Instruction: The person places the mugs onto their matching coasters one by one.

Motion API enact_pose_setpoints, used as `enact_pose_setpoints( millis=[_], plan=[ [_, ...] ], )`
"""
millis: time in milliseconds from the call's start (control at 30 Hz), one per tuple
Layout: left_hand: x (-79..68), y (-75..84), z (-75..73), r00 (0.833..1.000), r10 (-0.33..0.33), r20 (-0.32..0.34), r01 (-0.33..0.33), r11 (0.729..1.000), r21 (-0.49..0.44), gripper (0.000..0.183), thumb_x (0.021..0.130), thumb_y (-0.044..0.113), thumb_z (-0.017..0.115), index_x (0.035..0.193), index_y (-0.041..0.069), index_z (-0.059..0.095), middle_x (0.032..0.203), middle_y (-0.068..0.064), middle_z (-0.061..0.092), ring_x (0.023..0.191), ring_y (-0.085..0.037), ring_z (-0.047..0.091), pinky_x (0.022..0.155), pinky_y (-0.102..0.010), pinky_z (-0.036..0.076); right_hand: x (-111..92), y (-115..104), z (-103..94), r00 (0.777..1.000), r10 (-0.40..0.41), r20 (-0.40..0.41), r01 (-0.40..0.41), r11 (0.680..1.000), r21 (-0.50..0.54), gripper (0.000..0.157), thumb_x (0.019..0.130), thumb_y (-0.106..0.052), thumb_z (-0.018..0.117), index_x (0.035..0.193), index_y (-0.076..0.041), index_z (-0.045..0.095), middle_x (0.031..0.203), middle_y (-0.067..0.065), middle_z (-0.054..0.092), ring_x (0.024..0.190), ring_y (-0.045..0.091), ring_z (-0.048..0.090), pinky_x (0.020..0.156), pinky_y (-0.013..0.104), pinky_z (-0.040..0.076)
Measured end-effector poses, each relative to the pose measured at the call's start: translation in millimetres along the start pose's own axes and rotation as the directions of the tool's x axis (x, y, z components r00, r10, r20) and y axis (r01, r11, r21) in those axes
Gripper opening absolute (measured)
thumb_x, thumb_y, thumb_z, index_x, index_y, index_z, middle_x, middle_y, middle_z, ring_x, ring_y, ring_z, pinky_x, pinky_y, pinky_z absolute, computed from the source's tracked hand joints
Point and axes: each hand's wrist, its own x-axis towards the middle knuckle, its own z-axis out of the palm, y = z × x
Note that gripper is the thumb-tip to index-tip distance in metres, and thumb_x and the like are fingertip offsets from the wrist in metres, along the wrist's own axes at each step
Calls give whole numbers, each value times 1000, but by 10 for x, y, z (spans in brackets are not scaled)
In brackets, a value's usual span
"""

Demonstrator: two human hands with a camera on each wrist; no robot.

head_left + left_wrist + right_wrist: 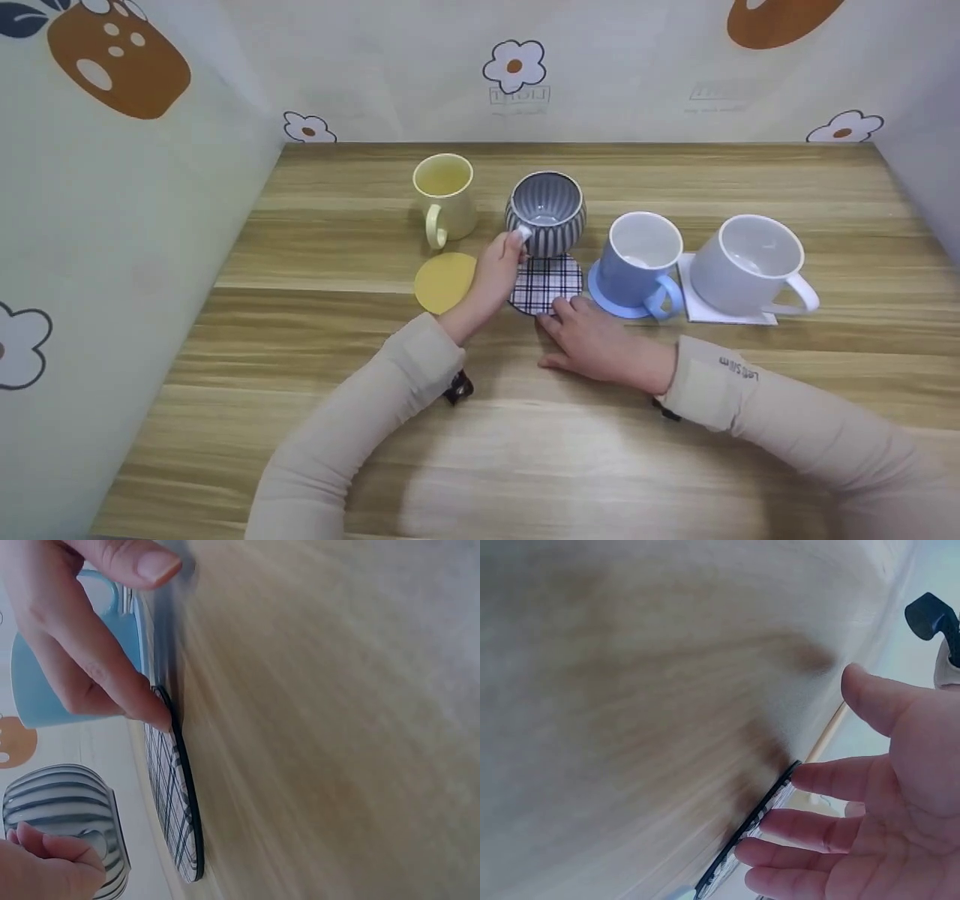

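Wood-grain table (570, 450) under it all. Biggest mug is the white mug (739, 270), upright at far R, then the blue mug (634, 274) beside it, also upright. Striped mug (561, 238) is mid-row, held up, its base apparently just clear of the tabletop in the L wrist view. Yellow mug (459, 216) stands on bare wood at the L end of the row.

R hand (596, 341): fingers straight & a bit apart, tips at the near edge of the plaid coaster (546, 285), not gripping. L hand (495, 277): clamped on the striped mug.

Coasters, smallest — white coaster (697, 310) under the white mug, blue coaster (616, 307) under the blue mug, yellow coaster (442, 281) bare, just in front of the yellow mug; plaid one bare too.

Progress, my read: approx. half done — white & blue set, striped prob. mid-placement over the plaid's far side, yellow untouched.
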Motion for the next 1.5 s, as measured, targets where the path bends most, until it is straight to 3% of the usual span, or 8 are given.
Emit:
enact_pose_setpoints(
  millis=[300, 467, 767, 933, 1367, 1500],
  plan=[
    [-124, -41, -29, 999, -45, 16, 45, 999, -25, 33, 114, 14, 42, 87, 4, 55, 84, -2, 53, 83, -14, 49, 81, -27, 45, -17, -18, 26, 999, -12, -53, 10, 999, -38, 57, 95, -39, 77, 124, 9, 68, 100, 20, 59, 88, 34, 55, 83, 44, 50],
    [-205, -55, -52, 996, -88, 15, 89, 993, -75, 33, 114, 14, 43, 84, 6, 54, 85, -2, 55, 84, -14, 51, 78, -23, 43, -9, -32, 9, 999, 25, -29, -24, 999, 31, 55, 96, -35, 76, 126, 10, 67, 101, 21, 56, 89, 35, 54, 84, 46, 50],
    [-279, -96, -85, 991, -129, 44, 133, 985, -107, 33, 115, 17, 41, 86, 7, 54, 78, 3, 46, 68, -9, 41, 62, -18, 36, -22, -31, 19, 996, 14, -93, -11, 999, 30, 45, 98, -31, 74, 119, 8, 70, 94, 20, 57, 82, 33, 52, 79, 44, 47],
    [-309, -108, -91, 987, -153, 49, 158, 978, -133, 34, 115, 17, 41, 86, 7, 55, 77, 3, 46, 66, -8, 39, 60, -18, 34, -24, -29, 24, 993, 11, -114, -7, 999, 35, 43, 98, -31, 74, 117, 8, 71, 91, 19, 57, 79, 33, 52, 76, 44, 47],
    [-365, -174, -72, 990, -131, 58, 137, 985, -105, 34, 115, 14, 42, 83, 8, 53, 81, 1, 50, 69, -9, 40, 64, -18, 35, -38, -69, 56, 987, 21, -160, -32, 998, -63, 40, 97, -34, 74, 111, 3, 69, 89, 18, 57, 79, 32, 55, 75, 43, 51],
    [-388, -175, -67, 989, -136, 62, 142, 983, -119, 34, 114, 14, 42, 82, 9, 52, 80, 2, 49, 68, -9, 39, 63, -19, 34, -35, -75, 70, 988, 56, -142, -56, 998, 2, 42, 98, -33, 73, 115, 5, 69, 93, 20, 57, 84, 34, 56, 82, 46, 52]
  ],
)
